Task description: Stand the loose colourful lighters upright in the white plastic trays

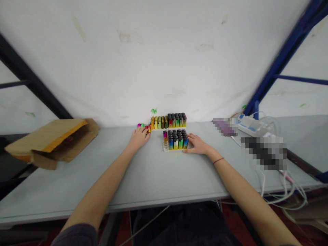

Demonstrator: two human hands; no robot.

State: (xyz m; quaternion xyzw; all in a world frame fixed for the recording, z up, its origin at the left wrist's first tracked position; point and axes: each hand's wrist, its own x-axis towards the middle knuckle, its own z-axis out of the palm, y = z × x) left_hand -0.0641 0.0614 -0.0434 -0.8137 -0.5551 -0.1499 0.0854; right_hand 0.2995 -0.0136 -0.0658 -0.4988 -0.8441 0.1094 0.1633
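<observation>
My right hand (pixel 198 145) rests against the right side of a clear tray (pixel 166 146) of lighters, its thumb at the front corner and its fingers farther back. Black-topped lighters (pixel 175 143) in blue, white, green and yellow stand upright in that tray. In its left column a pink-purple lighter (pixel 165 135) stands at the back, with bare slots in front of it. Farther left, my left hand (pixel 139 137) reaches over a group of colourful lighters (pixel 140 125) by the wall. Its fingers are bent round a lighter there, mostly hidden beneath them.
Against the wall stand a block of yellow-to-dark lighters (pixel 159 123) and another of black-topped lighters (pixel 177 120). An open cardboard box (pixel 48 140) lies at the left. A power strip (pixel 252 125), a purple item (pixel 225 127) and white cables (pixel 284 191) occupy the right side of the table (pixel 153 181).
</observation>
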